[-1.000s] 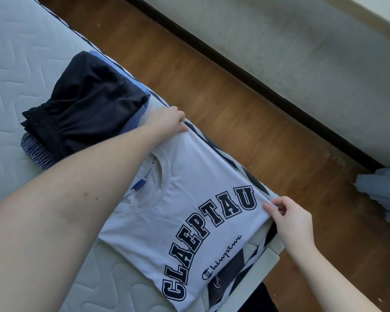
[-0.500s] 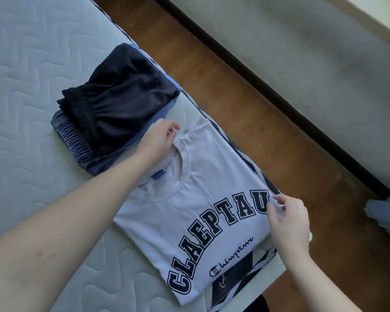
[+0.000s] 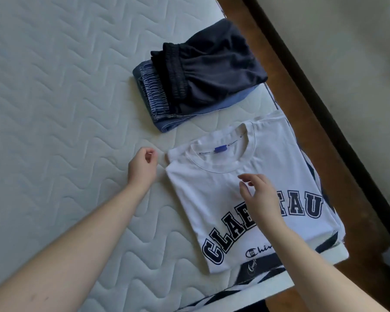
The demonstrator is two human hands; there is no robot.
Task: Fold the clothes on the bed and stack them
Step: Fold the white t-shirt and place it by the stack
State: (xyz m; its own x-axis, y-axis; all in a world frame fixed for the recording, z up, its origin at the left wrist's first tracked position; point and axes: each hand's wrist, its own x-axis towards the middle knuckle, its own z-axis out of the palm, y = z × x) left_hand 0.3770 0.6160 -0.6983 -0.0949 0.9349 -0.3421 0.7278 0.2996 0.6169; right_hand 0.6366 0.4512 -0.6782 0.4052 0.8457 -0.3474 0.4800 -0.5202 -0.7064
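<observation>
On the quilted pale mattress (image 3: 54, 109), a folded white cotton T-shirt with navy block lettering (image 3: 212, 194) is lying flat near the bed's edge, over a navy-and-white patterned garment (image 3: 263, 266). The left hand (image 3: 142, 167) is resting loosely curled just beside the shirt's shoulder corner, gripping nothing. The right hand (image 3: 259, 194) is hovering over the shirt's chest, fingers spread, holding nothing. Beyond the collar, a stack of folded dark and blue clothes (image 3: 200, 73) is sitting.
</observation>
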